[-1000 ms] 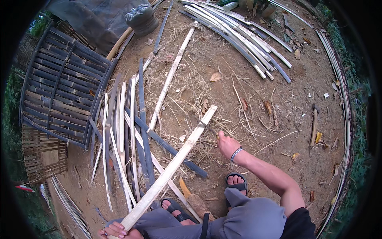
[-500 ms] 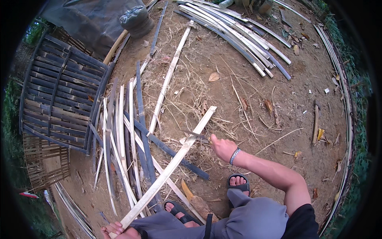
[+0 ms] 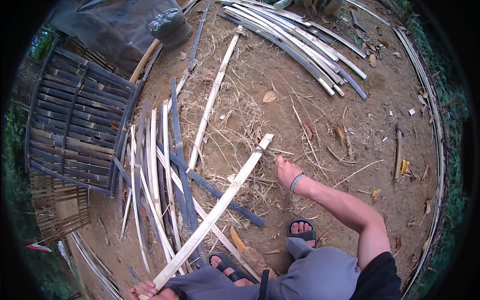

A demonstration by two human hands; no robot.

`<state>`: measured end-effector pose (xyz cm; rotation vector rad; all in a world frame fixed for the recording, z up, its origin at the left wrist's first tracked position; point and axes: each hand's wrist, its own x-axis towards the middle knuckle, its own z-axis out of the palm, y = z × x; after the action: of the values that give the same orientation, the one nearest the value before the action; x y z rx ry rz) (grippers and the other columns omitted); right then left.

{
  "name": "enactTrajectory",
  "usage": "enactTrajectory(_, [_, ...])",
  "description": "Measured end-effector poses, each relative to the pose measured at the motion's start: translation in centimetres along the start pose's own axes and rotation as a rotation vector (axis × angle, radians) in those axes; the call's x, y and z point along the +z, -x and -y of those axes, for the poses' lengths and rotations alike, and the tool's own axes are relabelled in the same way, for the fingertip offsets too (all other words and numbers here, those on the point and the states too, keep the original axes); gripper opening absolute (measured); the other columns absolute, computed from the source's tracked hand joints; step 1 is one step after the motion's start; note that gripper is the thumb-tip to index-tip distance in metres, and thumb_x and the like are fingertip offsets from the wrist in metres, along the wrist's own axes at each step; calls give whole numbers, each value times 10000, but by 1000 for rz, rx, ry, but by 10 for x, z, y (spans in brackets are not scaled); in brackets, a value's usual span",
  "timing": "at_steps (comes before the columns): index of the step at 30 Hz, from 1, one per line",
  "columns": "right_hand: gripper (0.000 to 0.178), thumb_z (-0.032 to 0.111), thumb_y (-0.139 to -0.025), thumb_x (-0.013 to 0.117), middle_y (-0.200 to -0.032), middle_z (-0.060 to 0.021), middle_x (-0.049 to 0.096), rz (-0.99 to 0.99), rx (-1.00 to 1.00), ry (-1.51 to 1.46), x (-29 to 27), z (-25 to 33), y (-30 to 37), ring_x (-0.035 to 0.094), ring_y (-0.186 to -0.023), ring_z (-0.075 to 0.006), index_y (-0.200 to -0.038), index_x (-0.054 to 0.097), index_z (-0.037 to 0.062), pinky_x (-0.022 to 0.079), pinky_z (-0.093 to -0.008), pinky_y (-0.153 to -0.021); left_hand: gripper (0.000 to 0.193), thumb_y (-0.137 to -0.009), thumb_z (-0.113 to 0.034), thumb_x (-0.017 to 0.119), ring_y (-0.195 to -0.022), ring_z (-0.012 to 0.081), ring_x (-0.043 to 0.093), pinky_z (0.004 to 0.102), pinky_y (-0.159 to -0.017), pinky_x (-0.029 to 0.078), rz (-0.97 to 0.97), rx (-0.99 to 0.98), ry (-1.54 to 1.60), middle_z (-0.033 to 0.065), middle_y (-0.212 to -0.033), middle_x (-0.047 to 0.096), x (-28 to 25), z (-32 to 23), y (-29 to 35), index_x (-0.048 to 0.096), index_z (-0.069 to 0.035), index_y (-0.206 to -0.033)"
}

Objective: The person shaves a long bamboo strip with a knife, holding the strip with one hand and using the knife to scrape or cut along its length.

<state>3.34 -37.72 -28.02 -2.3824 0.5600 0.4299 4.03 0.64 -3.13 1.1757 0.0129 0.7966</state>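
Head view: the left hand (image 3: 151, 290) is grasping the near end of a pale strip (image 3: 218, 201), by the lap at the lower edge; the right hand (image 3: 289, 174) is closing round a knife (image 3: 268, 151), whose blade is sitting at the strip's far end. Whether it is biting in, cannot tell.

Risks, judged: the far end is seemingly lacking a clamp, so uneven pressure could be twisting the strip, making the blade skip. A pull running too long could be bringing the edge toward the lap or the right sandal (image 3: 302, 232). A knot could be jamming it.

Edges/room: a dark strip (image 3: 250, 215) is crossing beneath, and the strip pile (image 3: 154, 165) is crowding the left. Ground (image 3: 345, 210) right of the forearm is giving most room, a hammer-like tool (image 3: 398, 155) lying well apart.
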Motion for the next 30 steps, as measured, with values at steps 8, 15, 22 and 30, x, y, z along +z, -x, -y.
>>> enactTrajectory(8, [152, 42, -881, 311, -790, -315, 607, 7, 86, -59, -9, -10, -9, 628, -762, -439, -957, 393, -61, 520, -482, -691, 260, -893, -299, 370, -356, 114, 284, 265, -415, 316, -3, 2, 3, -7, -426, 284, 5, 0, 2, 481, -74, -825])
enactTrajectory(15, [191, 66, -903, 326, -835, -298, 615, -43, 86, 13, -5, -38, -21, 628, -796, -436, -982, 418, -81, 526, -477, -696, 264, -894, -303, 370, -358, 114, 281, 264, -415, 314, 2, -32, 22, -8, -425, 278, 3, -3, 1, 484, -73, -829])
enactTrajectory(22, [148, 133, -917, 369, -614, -241, 592, 277, -283, -84, -25, 80, 76, 623, -577, -392, -924, 368, -15, 514, -468, -516, 273, -898, -303, 364, -358, 116, 279, 263, -410, 311, 2, 25, 22, -6, -424, 276, 0, -14, 11, 486, -66, -841])
enactTrajectory(30, [196, 184, -923, 381, -668, -258, 607, 155, -262, -18, -23, 73, 68, 631, -645, -412, -938, 366, -10, 511, -495, -576, 318, -912, -260, 329, -355, 139, 323, 283, -406, 323, 316, 62, 186, 38, -435, 363, -2, -23, 17, 494, 8, -960])
